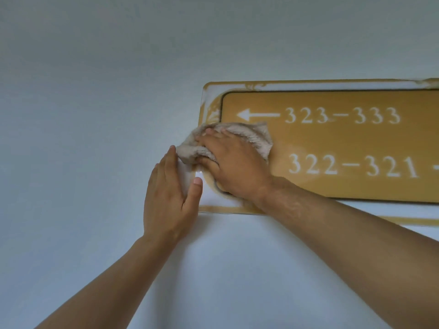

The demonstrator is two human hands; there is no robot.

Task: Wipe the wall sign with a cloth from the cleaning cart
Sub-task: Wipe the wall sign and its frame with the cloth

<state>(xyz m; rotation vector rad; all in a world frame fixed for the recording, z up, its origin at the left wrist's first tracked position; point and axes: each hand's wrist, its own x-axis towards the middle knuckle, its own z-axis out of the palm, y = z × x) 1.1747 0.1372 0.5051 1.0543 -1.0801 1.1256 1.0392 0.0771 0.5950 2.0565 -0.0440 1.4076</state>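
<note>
Here the cloth is pressed by the right hand onto the sign, whose length runs toward frame right; the left hand is laid flat, open, at its left edge.
</note>
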